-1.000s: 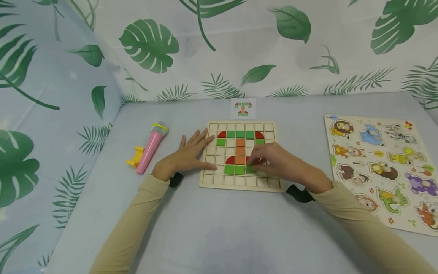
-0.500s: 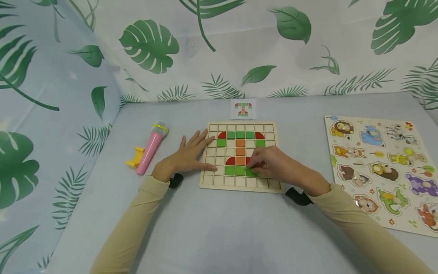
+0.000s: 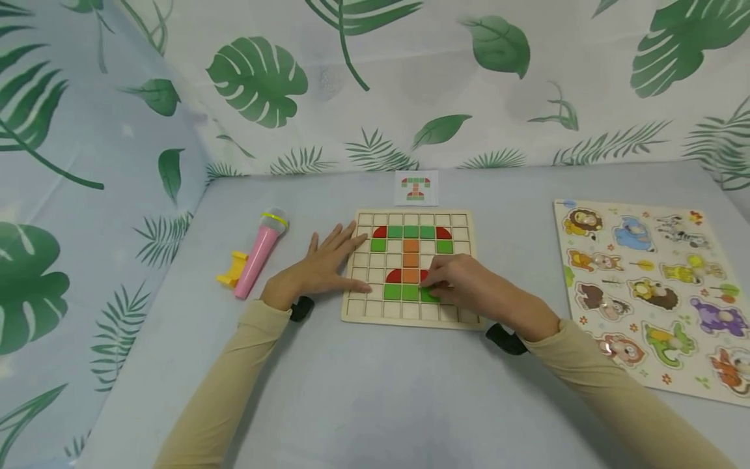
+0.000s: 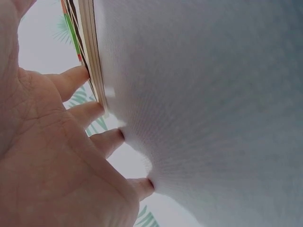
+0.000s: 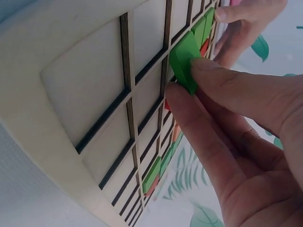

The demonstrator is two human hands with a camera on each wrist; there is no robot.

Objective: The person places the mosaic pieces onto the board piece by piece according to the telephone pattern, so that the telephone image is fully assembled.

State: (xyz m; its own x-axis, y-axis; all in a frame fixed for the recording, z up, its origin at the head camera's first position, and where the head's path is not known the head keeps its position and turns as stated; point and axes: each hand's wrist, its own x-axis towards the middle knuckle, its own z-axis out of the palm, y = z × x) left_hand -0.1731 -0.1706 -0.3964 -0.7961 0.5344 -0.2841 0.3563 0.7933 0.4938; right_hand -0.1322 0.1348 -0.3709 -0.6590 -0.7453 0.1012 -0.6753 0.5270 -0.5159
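A wooden grid board (image 3: 410,322) lies on the table with red, green and orange tiles set in several cells, forming a T-like shape. Between thumb and fingers, my right hand (image 3: 469,283) pinches a green square tile (image 5: 183,59) over the bottom row, right of two seated green tiles (image 3: 402,292). In the right wrist view this tile is tilted, partly out of its cell. My left hand (image 3: 319,267) is spread at the board's left edge, thumb and some fingertips on it. The left wrist view shows other fingertips touching the table cloth.
Behind the board lies a small card (image 3: 416,200) with a printed T-like pattern. A pink toy microphone (image 3: 258,254) and a yellow piece (image 3: 236,268) are at the left. An animal knob puzzle (image 3: 615,264) is at the right. A leaf-print cloth (image 3: 381,91) hangs behind.
My right hand shifts very slightly at the same bottom-row cell, the green tile still in its pinch. The left hand stays in place.
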